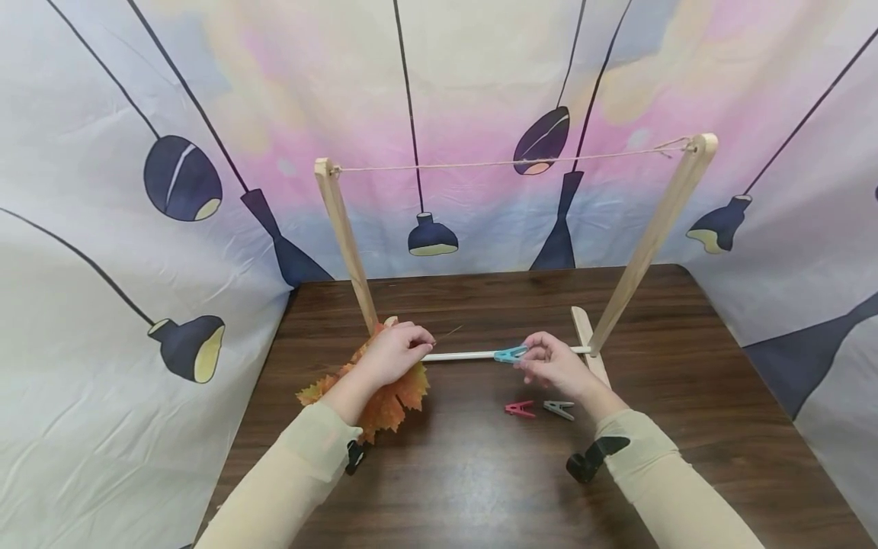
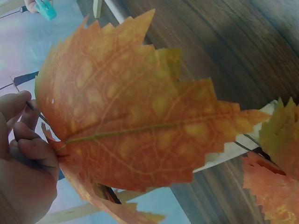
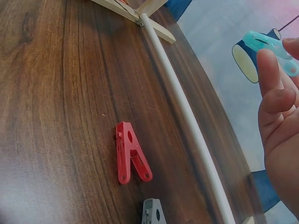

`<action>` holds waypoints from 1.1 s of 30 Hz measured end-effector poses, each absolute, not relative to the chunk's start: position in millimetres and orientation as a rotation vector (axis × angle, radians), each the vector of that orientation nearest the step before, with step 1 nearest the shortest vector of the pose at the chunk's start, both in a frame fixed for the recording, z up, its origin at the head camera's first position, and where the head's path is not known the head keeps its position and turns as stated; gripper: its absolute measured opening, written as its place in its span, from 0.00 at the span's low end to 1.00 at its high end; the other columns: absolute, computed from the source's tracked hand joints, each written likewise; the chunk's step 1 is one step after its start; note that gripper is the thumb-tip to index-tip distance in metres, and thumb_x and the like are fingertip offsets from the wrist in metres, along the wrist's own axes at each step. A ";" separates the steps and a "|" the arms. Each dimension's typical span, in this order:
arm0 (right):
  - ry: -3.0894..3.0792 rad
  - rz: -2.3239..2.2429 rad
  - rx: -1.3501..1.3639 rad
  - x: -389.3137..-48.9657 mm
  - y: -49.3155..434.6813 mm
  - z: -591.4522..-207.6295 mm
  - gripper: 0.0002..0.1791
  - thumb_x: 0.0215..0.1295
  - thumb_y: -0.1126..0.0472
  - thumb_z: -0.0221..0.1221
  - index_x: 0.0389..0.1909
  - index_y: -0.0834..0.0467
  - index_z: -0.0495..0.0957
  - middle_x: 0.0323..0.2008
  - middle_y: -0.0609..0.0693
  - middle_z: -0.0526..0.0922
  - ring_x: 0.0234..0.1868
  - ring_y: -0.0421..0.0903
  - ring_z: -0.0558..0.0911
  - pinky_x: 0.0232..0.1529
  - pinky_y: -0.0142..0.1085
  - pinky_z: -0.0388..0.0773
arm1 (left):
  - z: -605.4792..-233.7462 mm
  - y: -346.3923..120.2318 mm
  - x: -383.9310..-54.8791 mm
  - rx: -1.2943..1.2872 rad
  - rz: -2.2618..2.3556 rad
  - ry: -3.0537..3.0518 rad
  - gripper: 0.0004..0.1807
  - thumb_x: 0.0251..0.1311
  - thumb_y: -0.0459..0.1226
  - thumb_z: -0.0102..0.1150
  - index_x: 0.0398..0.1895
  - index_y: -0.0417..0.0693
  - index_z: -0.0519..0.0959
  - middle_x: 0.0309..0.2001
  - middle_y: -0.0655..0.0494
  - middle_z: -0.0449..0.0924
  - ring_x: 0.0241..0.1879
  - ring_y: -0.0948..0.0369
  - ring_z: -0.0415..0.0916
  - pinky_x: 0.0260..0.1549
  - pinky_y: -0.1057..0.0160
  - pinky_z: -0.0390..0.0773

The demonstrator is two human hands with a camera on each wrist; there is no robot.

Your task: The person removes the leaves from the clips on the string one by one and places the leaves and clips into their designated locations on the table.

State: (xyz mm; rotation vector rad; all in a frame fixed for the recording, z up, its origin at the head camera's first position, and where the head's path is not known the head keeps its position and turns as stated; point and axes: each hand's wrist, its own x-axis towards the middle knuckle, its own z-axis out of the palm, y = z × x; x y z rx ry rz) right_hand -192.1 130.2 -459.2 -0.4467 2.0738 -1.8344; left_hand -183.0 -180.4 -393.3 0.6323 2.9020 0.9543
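Observation:
My left hand (image 1: 401, 352) pinches the thin stem of an orange artificial maple leaf spray (image 2: 135, 112), whose leaves spread below and beside the wrist. In the head view much of the spray is hidden under the forearm. Between thumb and fingers, my right hand (image 1: 554, 364) holds a light-blue clothespin (image 1: 510, 354), its nose pointing left toward the left hand. A red clothespin (image 3: 131, 151) and a grey clothespin (image 1: 559, 410) lie on the table just below the right hand.
A wooden frame stands on the table (image 1: 466, 488), with a left post (image 1: 348, 244) and a right post (image 1: 652, 244). A string (image 1: 473, 165) stretches between their tops. Low down, a white rod (image 3: 187, 112) joins the posts. A printed cloth (image 1: 466, 91) hangs behind.

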 end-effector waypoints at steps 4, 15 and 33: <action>2.059 -1.843 -0.451 -192.0 129.4 -463.3 0.16 0.62 0.70 0.56 0.48 0.69 0.62 0.39 0.68 0.79 0.26 0.43 0.80 0.19 0.29 0.68 | -396.3 -184.5 -181.6 0.621 0.927 2.904 0.05 0.62 0.35 0.57 0.36 0.48 0.83 0.34 0.59 0.78 0.34 0.63 0.75 0.34 0.62 0.75; 2.124 -1.761 -0.366 -189.5 127.8 -472.3 0.17 0.62 0.66 0.58 0.49 0.65 0.66 0.33 0.53 0.81 0.27 0.48 0.80 0.20 0.31 0.68 | -410.3 -201.1 -178.4 0.575 0.897 2.892 0.06 0.63 0.35 0.57 0.38 0.45 0.82 0.35 0.58 0.79 0.32 0.64 0.74 0.34 0.60 0.74; 2.326 -1.606 -0.367 -181.6 115.6 -489.2 0.18 0.58 0.61 0.64 0.48 0.62 0.74 0.27 0.50 0.78 0.24 0.53 0.78 0.25 0.39 0.76 | -429.3 -228.8 -174.9 0.492 0.871 2.919 0.05 0.62 0.33 0.57 0.35 0.45 0.82 0.34 0.56 0.78 0.30 0.62 0.71 0.32 0.61 0.72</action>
